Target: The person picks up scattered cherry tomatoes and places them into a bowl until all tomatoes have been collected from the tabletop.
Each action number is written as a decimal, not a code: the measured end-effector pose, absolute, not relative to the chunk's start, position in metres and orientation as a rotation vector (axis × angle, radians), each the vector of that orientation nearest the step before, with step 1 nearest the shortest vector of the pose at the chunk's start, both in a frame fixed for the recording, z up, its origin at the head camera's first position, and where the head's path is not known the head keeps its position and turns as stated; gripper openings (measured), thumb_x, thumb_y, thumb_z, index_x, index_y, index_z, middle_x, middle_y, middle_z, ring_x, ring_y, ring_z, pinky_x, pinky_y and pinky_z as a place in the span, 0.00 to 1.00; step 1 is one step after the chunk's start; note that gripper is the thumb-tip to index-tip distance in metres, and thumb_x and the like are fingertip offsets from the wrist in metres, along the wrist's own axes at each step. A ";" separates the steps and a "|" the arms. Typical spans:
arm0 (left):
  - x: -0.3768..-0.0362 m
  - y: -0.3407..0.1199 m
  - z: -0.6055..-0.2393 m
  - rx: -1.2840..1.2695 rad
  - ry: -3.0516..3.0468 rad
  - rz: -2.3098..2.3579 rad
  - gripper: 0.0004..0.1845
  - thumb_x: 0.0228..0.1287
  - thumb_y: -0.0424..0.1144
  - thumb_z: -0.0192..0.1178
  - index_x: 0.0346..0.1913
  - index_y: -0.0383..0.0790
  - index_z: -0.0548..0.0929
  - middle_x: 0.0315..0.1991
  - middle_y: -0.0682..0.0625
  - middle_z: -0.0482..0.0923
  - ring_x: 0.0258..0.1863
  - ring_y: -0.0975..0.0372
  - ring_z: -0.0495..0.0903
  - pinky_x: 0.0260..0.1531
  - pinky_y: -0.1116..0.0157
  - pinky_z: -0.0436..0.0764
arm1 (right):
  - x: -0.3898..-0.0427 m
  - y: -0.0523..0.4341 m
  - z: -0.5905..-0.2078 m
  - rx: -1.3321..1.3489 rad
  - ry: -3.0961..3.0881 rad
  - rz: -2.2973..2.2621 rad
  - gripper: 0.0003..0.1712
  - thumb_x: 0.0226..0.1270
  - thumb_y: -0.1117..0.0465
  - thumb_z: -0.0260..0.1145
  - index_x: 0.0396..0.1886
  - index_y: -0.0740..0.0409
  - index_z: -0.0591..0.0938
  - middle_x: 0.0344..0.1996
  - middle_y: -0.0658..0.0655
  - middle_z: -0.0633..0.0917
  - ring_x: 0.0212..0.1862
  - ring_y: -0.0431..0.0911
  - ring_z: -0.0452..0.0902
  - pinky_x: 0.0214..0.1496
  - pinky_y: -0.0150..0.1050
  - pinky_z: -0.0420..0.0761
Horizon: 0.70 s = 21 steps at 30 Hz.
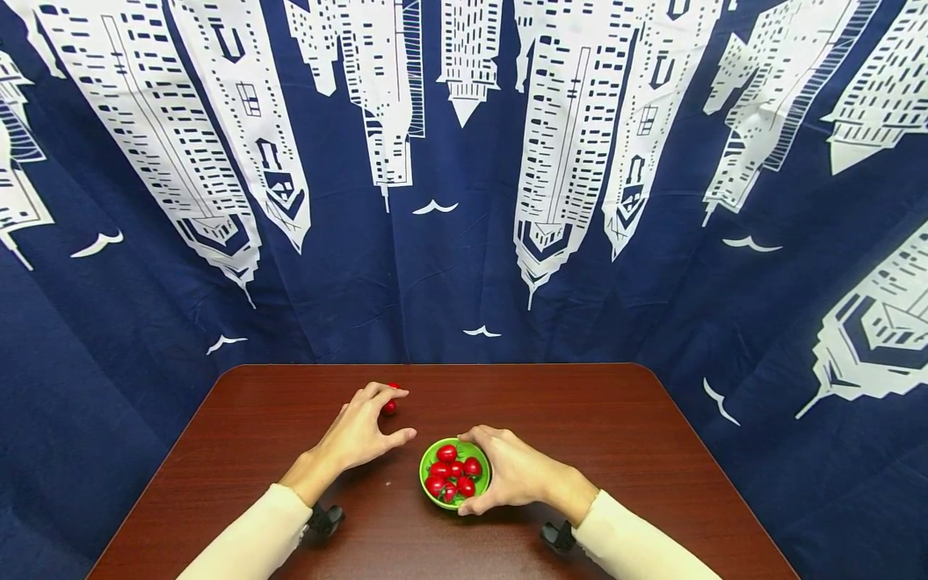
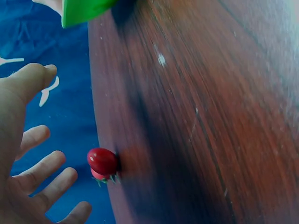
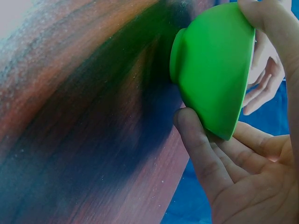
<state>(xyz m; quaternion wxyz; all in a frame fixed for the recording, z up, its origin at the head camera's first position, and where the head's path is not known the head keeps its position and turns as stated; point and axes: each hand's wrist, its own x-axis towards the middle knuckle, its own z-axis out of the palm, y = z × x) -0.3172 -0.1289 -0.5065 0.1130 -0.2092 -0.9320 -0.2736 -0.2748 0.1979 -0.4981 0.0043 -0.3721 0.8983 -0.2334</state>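
A small green bowl with several red cherry tomatoes in it is near the middle of the table. My right hand grips this bowl from its right side, thumb near the front and fingers round the far rim. The right wrist view shows the smooth outside of the bowl between thumb and fingers. To the left, my left hand hovers with fingers and thumb spread apart, holding nothing. Beyond its palm lie two red tomatoes, partly hidden by the fingers; the left wrist view shows the nearer tomato apart from the fingertips.
The brown wood-grain table has rounded far corners. Behind it and at both sides hangs a dark blue curtain with white upside-down buildings and birds. A black strap device sits at each wrist, below pale sleeves.
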 end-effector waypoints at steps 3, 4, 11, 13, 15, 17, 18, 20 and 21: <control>-0.321 -0.132 -0.509 -0.594 -2.743 -0.790 0.37 0.69 0.58 0.84 0.76 0.50 0.87 0.68 0.44 0.86 0.67 0.44 0.87 0.65 0.36 0.87 | -0.275 0.198 -0.498 -1.159 2.807 -0.738 0.57 0.52 0.33 0.94 0.74 0.59 0.83 0.65 0.52 0.91 0.61 0.39 0.91 0.69 0.38 0.92; -0.323 -0.132 -0.510 -0.589 -2.745 -0.795 0.37 0.69 0.57 0.84 0.76 0.49 0.88 0.68 0.44 0.86 0.67 0.44 0.87 0.65 0.35 0.87 | -0.275 0.198 -0.498 -1.157 2.805 -0.740 0.57 0.52 0.33 0.94 0.74 0.59 0.83 0.65 0.52 0.91 0.61 0.39 0.91 0.69 0.38 0.92; -0.332 -0.138 -0.516 -0.539 -2.778 -0.825 0.38 0.68 0.56 0.84 0.76 0.45 0.88 0.66 0.44 0.86 0.67 0.44 0.87 0.69 0.35 0.87 | -0.275 0.198 -0.498 -1.154 2.798 -0.747 0.57 0.53 0.33 0.93 0.74 0.59 0.83 0.64 0.52 0.92 0.60 0.39 0.90 0.69 0.38 0.92; -0.334 -0.139 -0.518 -0.523 -2.791 -0.838 0.38 0.68 0.55 0.85 0.76 0.45 0.88 0.66 0.43 0.86 0.67 0.44 0.87 0.70 0.35 0.87 | -0.276 0.198 -0.499 -1.157 2.800 -0.746 0.57 0.52 0.32 0.93 0.74 0.59 0.83 0.64 0.52 0.92 0.60 0.39 0.90 0.69 0.38 0.92; -0.336 -0.140 -0.519 -0.511 -2.804 -0.847 0.37 0.68 0.54 0.85 0.76 0.45 0.88 0.66 0.43 0.86 0.67 0.43 0.87 0.70 0.35 0.87 | -0.276 0.199 -0.499 -1.156 2.801 -0.743 0.57 0.52 0.32 0.93 0.74 0.59 0.83 0.64 0.51 0.92 0.60 0.38 0.90 0.69 0.37 0.92; -0.338 -0.141 -0.521 -0.504 -2.812 -0.851 0.37 0.68 0.54 0.85 0.76 0.44 0.88 0.66 0.43 0.86 0.67 0.43 0.87 0.70 0.36 0.88 | -0.276 0.199 -0.500 -1.152 2.802 -0.739 0.57 0.52 0.32 0.93 0.74 0.59 0.83 0.64 0.51 0.91 0.60 0.38 0.90 0.69 0.37 0.92; -0.339 -0.141 -0.522 -0.502 -2.816 -0.852 0.37 0.68 0.54 0.85 0.76 0.44 0.88 0.66 0.43 0.86 0.67 0.43 0.87 0.70 0.36 0.88 | -0.276 0.199 -0.500 -1.149 2.803 -0.738 0.57 0.52 0.31 0.93 0.74 0.59 0.83 0.64 0.51 0.91 0.60 0.38 0.90 0.69 0.37 0.92; -0.341 -0.142 -0.523 -0.501 -2.816 -0.847 0.37 0.68 0.54 0.85 0.75 0.44 0.88 0.65 0.43 0.86 0.67 0.43 0.87 0.69 0.37 0.89 | -0.276 0.198 -0.500 -1.146 2.804 -0.735 0.57 0.52 0.31 0.93 0.74 0.59 0.83 0.64 0.51 0.91 0.60 0.37 0.90 0.69 0.36 0.92; -0.342 -0.143 -0.524 -0.504 -2.814 -0.844 0.37 0.67 0.53 0.85 0.75 0.44 0.88 0.65 0.43 0.87 0.66 0.43 0.87 0.69 0.37 0.89 | -0.276 0.198 -0.500 -1.146 2.805 -0.734 0.57 0.52 0.31 0.93 0.74 0.59 0.83 0.64 0.51 0.91 0.60 0.37 0.90 0.69 0.36 0.92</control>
